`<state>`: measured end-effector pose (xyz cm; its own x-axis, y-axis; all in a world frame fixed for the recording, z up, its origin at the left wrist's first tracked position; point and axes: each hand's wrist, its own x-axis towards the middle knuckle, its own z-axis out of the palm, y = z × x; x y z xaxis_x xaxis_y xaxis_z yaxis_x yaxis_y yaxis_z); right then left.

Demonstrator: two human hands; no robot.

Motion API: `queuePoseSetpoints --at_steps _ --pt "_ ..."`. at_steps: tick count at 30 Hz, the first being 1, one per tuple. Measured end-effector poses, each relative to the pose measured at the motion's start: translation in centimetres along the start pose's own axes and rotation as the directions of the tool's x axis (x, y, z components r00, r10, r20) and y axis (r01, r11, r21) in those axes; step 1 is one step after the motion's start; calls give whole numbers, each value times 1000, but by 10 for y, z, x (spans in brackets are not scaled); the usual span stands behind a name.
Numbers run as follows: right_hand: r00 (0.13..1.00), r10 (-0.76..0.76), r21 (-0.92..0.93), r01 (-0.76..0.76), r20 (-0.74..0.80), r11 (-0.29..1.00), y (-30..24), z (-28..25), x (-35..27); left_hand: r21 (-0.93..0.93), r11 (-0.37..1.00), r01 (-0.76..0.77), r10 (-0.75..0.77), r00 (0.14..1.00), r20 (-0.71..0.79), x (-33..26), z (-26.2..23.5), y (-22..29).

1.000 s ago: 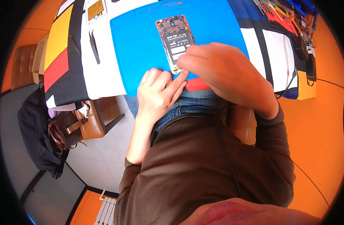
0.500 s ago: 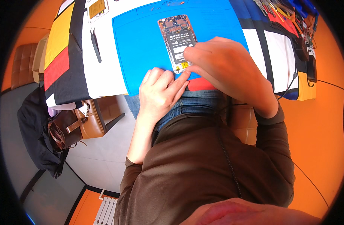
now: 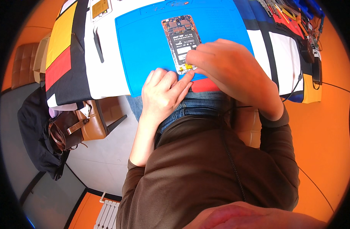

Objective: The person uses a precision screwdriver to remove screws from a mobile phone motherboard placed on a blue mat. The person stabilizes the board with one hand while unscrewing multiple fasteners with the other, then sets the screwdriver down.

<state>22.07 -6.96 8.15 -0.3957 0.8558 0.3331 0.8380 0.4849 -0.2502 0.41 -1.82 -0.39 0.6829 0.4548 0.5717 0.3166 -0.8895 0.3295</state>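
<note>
An opened smartphone [image 3: 181,46] lies on a blue work mat [image 3: 140,49], its circuit board, black battery and yellow parts at the near end exposed. My left hand [image 3: 159,89] rests at the mat's near edge, index finger stretched to the phone's bottom end and the other fingers bent on the mat. Over the phone's lower right, my right hand [image 3: 224,63] is closed, thumb and fingertips brought together close to the yellow parts. Whatever those fingertips may hold is hidden behind the hand.
Black tweezers [image 3: 98,45] and another dark slim tool [image 3: 77,42] lie left of the mat. A white phone part with a gold panel [image 3: 100,9] is at the far left. Several hand tools [image 3: 285,15] and cables crowd the far right. A brown chair [image 3: 95,122] stands below left.
My right hand's fingertips have shifted very slightly at the phone's near end. My left hand and the phone look almost unmoved.
</note>
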Motion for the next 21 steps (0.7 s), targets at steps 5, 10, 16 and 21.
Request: queuePoseSetpoints --at_steps 5,10,16,21 --pt "997 73 -7 -73 26 997 1 -2 1 -6 1000 4 -4 1000 2 2 0 1" --pt "994 111 17 -111 4 994 5 -1 2 2 1000 -2 2 1000 19 1 -1 0" --pt "991 125 145 -130 44 981 9 -5 -1 2 1000 -4 4 1000 1 -1 3 -2" --pt "981 130 43 -137 145 990 9 -14 3 1 1000 -3 3 1000 3 -2 3 -3"
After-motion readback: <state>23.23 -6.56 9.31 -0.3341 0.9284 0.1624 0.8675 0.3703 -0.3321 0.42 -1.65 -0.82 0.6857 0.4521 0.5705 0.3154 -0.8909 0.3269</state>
